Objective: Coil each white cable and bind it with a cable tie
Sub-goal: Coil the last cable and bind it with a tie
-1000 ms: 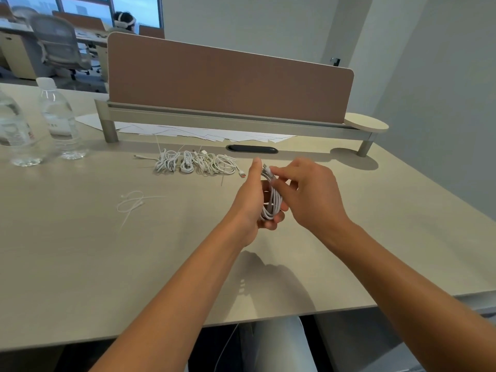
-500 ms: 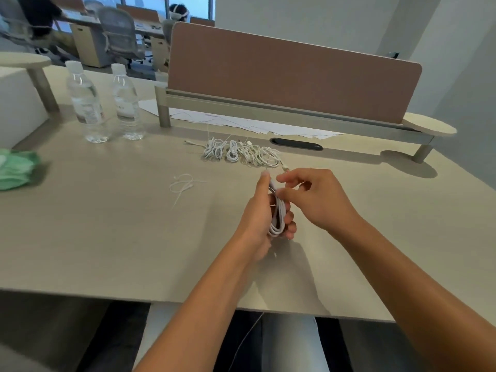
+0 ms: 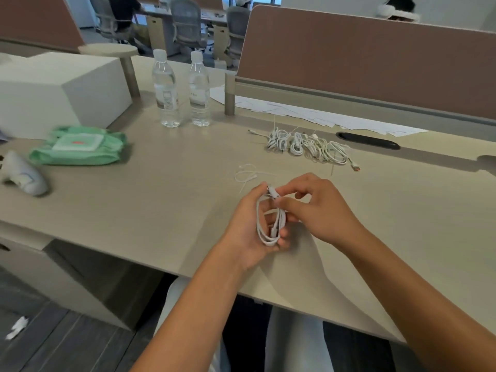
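A coiled white cable (image 3: 269, 229) sits in my left hand (image 3: 248, 228), whose fingers curl round the loops above the near part of the desk. My right hand (image 3: 320, 208) pinches the cable's plug end at the top of the coil, right beside my left thumb. Thin white cable ties (image 3: 248, 174) lie loose on the desk just beyond my hands. Farther back a row of several bundled white cables (image 3: 308, 145) lies near the partition.
Two water bottles (image 3: 181, 89) stand at the back left. A green wipes pack (image 3: 80, 146), a white box (image 3: 53, 87) and a white object (image 3: 24, 174) lie at the left. The brown partition (image 3: 375, 57) with papers (image 3: 322, 116) under it closes the desk's (image 3: 161, 197) far side.
The view has swung to the left, bringing the bottles, box and wipes pack into sight. My hands keep hold of the coil; the right fingers now pinch its plug end.
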A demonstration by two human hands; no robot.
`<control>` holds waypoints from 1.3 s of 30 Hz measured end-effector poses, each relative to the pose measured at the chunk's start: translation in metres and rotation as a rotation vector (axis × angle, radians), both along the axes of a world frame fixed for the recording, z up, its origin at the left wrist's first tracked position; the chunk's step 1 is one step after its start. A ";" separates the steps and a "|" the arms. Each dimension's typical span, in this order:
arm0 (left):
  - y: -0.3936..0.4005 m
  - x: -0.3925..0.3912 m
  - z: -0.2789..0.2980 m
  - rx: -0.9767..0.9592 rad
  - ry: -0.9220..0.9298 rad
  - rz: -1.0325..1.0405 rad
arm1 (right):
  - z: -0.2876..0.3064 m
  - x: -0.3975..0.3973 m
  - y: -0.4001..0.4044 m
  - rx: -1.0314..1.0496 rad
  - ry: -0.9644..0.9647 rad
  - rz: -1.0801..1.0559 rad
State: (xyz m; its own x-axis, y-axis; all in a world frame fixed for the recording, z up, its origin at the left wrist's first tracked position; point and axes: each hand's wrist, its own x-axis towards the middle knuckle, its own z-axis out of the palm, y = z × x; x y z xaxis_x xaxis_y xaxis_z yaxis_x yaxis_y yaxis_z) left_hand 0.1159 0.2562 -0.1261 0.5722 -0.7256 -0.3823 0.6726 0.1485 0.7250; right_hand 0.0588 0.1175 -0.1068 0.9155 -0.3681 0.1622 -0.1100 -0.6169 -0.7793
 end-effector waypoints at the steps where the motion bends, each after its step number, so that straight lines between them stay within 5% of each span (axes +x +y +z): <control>1: 0.001 0.004 -0.002 0.013 -0.003 0.029 | -0.001 0.005 0.001 0.001 -0.004 0.013; 6: 0.013 0.022 -0.007 0.039 0.017 0.129 | 0.000 0.047 -0.012 0.206 -0.086 -0.019; 10: 0.028 0.035 -0.007 0.011 0.026 0.141 | -0.014 0.092 -0.034 -0.136 -0.028 -0.041; 14: 0.039 0.048 -0.011 -0.042 0.062 0.163 | -0.023 0.124 -0.042 -0.421 0.042 0.166; 22: 0.039 0.055 -0.013 -0.061 0.059 0.186 | -0.035 0.136 -0.043 -0.601 -0.002 0.323; 25: 0.036 0.052 -0.012 -0.061 0.057 0.192 | -0.030 0.129 -0.043 -0.430 -0.085 0.223; 32: 0.024 0.040 -0.005 -0.051 0.047 0.180 | 0.008 0.092 -0.041 0.481 -0.222 0.034; 39: 0.004 0.023 -0.001 -0.042 0.048 0.141 | 0.015 0.044 -0.046 0.606 -0.181 -0.143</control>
